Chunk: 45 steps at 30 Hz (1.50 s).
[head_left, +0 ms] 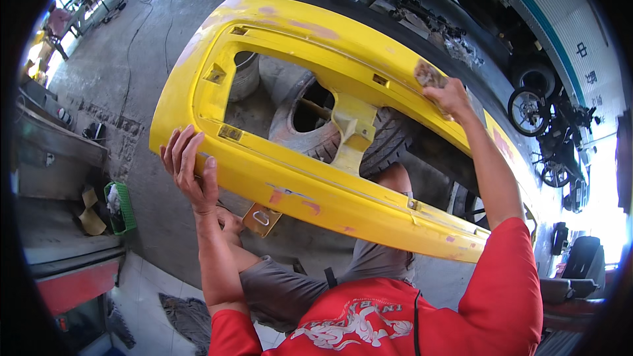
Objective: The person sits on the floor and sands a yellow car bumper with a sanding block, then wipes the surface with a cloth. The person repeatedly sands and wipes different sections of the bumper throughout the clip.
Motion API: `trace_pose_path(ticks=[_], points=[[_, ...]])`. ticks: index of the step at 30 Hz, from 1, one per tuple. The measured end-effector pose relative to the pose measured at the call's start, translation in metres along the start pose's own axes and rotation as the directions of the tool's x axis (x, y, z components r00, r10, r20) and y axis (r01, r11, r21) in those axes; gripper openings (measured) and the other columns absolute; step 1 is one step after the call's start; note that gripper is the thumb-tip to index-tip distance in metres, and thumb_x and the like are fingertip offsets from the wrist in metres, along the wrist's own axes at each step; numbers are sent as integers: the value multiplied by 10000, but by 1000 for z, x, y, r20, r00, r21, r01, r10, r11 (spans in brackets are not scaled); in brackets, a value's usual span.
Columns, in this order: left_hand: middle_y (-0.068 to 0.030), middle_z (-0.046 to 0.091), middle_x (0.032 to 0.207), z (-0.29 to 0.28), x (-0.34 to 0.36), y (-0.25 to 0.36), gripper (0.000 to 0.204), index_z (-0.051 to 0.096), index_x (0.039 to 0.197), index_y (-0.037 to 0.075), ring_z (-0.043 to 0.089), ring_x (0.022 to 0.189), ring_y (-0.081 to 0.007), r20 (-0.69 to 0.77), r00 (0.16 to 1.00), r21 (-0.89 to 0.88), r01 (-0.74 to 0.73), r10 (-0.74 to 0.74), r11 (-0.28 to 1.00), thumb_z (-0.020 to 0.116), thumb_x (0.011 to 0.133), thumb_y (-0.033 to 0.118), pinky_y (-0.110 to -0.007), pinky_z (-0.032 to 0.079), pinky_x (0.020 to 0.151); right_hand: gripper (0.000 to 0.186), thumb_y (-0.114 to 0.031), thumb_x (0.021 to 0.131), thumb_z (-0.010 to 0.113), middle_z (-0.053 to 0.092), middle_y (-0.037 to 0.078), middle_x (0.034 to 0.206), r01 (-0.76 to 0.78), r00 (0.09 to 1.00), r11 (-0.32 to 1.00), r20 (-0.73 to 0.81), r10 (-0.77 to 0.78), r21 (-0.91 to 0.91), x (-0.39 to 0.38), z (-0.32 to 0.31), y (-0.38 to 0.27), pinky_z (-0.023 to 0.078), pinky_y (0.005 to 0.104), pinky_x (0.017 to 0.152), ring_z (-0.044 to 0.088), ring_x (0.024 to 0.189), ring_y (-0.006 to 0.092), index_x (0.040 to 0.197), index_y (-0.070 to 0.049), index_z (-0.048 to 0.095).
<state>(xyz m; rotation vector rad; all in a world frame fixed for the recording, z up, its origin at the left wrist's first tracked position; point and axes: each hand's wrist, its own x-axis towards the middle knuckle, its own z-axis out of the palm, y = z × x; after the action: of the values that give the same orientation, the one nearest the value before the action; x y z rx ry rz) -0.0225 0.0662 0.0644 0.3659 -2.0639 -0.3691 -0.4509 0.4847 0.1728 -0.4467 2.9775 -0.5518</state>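
A large yellow vehicle bumper (369,23) lies in front of me, long and curved, with two big openings. Pinkish-grey patches mark its paint in several spots. At its near left corner my left hand (190,168) rests against the outer edge, fingers stretched out and holding nothing. My right hand (450,99) is across the far side of the bumper, closed on a crumpled brownish rag (429,74) that touches the surface near the dark far edge. The fingers of that hand are partly hidden by its back.
Tires (304,135) and a grey bucket (245,78) show through the bumper's opening. A motorcycle (560,132) stands at right beside a white truck (580,39). On the left are a green basket (120,207) and a metal bench (62,165). Cables run over the concrete floor (148,72).
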Motion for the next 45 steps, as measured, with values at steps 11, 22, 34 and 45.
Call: trace_pose_path(ticks=[11,22,34,45], points=[[-133,666,1489,-4,3,6,452,700,1377,68,541,1456,-376,102,994,32,-49,45,998,595,1017,320,-547,251,1291,485,-381,748,861,802,149,935,-26,990,968,-127,59,249,-37,-28,154,579,390,822,776,868,276,1071,-22,815],[-151,624,1544,-12,4,10,438,655,1429,60,516,1491,-368,207,978,76,-38,22,996,566,1036,233,-516,272,1288,519,-482,824,817,798,184,1203,129,992,990,0,-129,48,19,38,-55,590,481,936,762,1136,359,1168,-93,809],[-149,622,1546,-6,-2,8,448,650,1438,62,492,1505,-388,169,985,76,-32,19,997,548,1051,263,-528,263,1289,522,-397,771,843,790,238,990,-156,978,984,-125,166,85,-60,-53,217,587,461,857,778,934,348,1098,7,794],[-127,603,1567,-9,-1,11,457,645,1443,94,476,1526,-363,197,980,102,12,-32,995,544,1035,273,-524,229,1306,517,-532,812,797,816,149,1042,61,992,998,109,-63,23,16,20,2,597,478,842,789,988,310,1088,-96,827]])
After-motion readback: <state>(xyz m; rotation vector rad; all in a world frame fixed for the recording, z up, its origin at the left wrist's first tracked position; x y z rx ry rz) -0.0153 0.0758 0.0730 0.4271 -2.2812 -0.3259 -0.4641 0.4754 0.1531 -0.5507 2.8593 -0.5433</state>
